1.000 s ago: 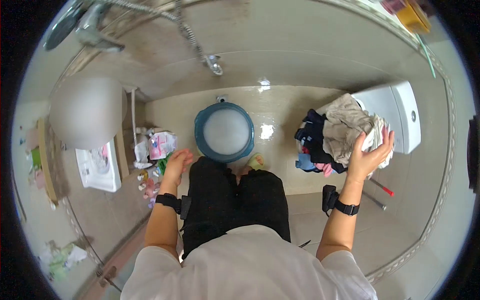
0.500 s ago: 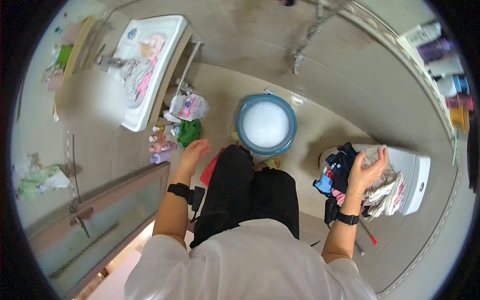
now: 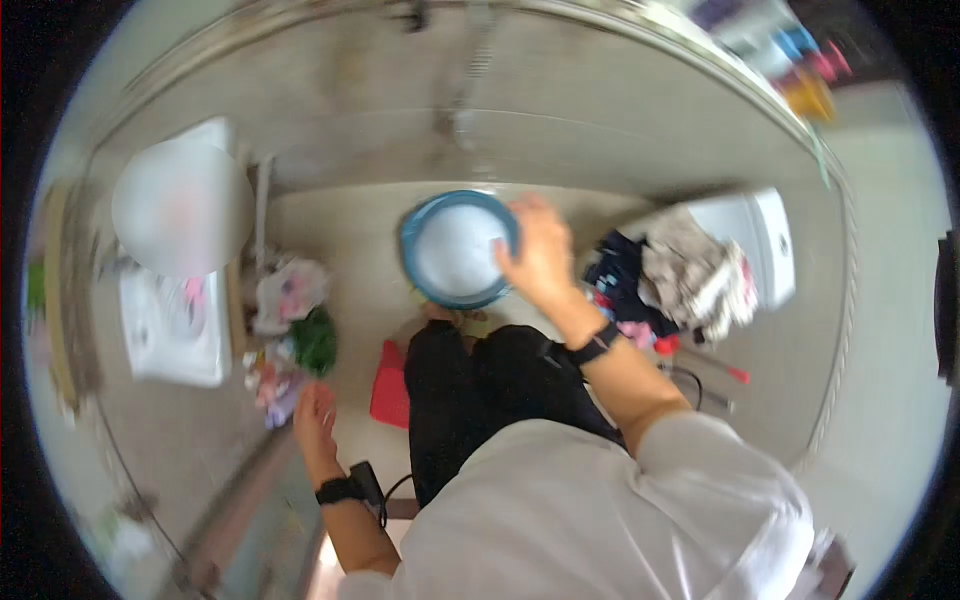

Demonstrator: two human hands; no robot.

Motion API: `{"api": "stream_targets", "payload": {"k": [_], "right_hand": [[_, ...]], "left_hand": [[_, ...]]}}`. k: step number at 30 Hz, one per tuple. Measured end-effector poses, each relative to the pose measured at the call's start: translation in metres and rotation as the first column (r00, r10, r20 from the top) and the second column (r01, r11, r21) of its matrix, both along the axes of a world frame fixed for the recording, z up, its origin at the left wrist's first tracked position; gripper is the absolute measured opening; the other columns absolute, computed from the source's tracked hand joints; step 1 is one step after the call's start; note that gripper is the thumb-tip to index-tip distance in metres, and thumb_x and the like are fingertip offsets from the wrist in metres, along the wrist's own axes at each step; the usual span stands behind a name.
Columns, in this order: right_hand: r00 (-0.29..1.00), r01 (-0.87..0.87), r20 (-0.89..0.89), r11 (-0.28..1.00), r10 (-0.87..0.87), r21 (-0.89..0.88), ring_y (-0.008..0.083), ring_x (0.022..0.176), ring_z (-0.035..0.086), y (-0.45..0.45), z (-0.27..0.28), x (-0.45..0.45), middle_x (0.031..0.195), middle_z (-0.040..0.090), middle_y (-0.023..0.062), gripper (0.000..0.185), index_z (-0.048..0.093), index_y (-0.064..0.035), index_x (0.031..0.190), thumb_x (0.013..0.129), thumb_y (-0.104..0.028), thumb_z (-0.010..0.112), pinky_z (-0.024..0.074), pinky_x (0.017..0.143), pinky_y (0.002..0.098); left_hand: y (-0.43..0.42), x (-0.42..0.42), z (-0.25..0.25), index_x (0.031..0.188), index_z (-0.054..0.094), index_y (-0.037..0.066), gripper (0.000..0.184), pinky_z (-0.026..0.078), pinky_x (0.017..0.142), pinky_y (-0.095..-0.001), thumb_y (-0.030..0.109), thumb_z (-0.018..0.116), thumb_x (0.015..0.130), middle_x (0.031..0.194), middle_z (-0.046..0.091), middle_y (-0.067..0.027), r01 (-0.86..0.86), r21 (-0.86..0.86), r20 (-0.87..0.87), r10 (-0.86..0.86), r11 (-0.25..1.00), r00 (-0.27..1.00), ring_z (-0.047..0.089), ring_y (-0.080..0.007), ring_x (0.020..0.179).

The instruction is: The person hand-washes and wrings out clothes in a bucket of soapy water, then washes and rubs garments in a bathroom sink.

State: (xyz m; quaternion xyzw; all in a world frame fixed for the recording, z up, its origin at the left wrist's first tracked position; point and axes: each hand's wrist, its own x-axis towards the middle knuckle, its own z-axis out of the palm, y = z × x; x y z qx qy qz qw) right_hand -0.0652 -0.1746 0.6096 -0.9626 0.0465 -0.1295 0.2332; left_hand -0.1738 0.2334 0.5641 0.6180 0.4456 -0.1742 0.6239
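Observation:
A blue basin [image 3: 410, 255] filled with white suds stands on the floor in front of my legs. Over its right edge is my right hand [image 3: 540, 255], thumb and fingers spread; blur hides whether they touch the rim. Low on the left, my left hand [image 3: 315, 420] hangs in the air with loosely bent fingers and nothing in it, near some small bottles [image 3: 275, 385]. A heap of beige, white and dark clothes [image 3: 690, 270] rests on the toilet [image 3: 770, 240] at the right.
At the left is a white sink [image 3: 170, 340] with pink cloth in it. Below it lie a plastic bag [image 3: 290, 290] and a green bag [image 3: 313, 340]. A red object [image 3: 390, 385] sits beside my leg. A red-tipped stick [image 3: 738, 376] is beneath the clothes heap. Shelf bottles [image 3: 790, 50] blur at top right.
My right hand has moved left from the clothes heap to the basin's right edge. My left hand has dropped lower and farther left. The camera view has turned.

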Motion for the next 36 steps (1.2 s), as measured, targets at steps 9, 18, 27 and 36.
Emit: {"api": "stream_targets", "payload": {"k": [9,18,27,36], "right_hand": [[0.996,-0.001,-0.084,0.999,0.004,0.037,0.036,0.108,0.045,-0.009,-0.019,-0.017,0.121,0.044,0.0208,0.048,0.048,-0.0065,0.111,0.068,-0.022,0.064,0.0365,0.088,0.0438],[0.998,-0.059,0.025,0.975,0.055,0.215,0.0398,0.111,0.044,-0.003,-0.003,0.027,0.12,0.045,0.0255,0.044,0.049,0.0002,0.109,0.07,-0.016,0.063,0.0344,0.095,0.0441],[0.919,-0.343,0.028,0.763,0.393,0.548,0.03,0.109,0.048,0.116,0.051,0.096,0.116,0.051,0.0172,0.035,0.05,-0.0003,0.11,0.078,-0.01,0.059,0.0399,0.089,0.0378],[0.652,0.154,-0.166,0.085,0.74,0.984,0.0183,0.101,0.053,0.31,0.083,0.18,0.115,0.055,0.0116,0.032,0.05,-0.0005,0.116,0.088,-0.016,0.05,0.0467,0.084,0.0328]], "left_hand": [[-0.005,0.02,-0.02,0.119,0.05,0.012,0.044,0.03,0.094,-0.0419,0.04,0.053,0.085,0.117,0.054,-0.0057,0.062,-0.091,0.017,-0.061,0.994,0.998,0.05,-0.0212,0.11],[-0.029,0.072,0.062,0.115,0.053,0.014,0.036,0.037,0.083,-0.0298,0.035,0.054,0.086,0.109,0.06,-0.0031,0.069,-0.107,0.191,-0.047,0.992,0.98,0.055,-0.0136,0.099],[0.017,0.095,0.122,0.117,0.051,0.011,0.041,0.039,0.085,-0.0325,0.036,0.052,0.086,0.112,0.057,-0.004,-0.15,-0.328,0.426,0.288,0.933,0.858,0.053,-0.0172,0.103],[0.143,0.157,0.092,0.115,0.051,0.012,0.034,0.034,0.093,-0.0417,0.029,0.048,0.085,0.121,0.051,-0.0075,-0.231,-0.75,0.368,0.681,0.62,0.633,0.046,-0.0217,0.114]]}}
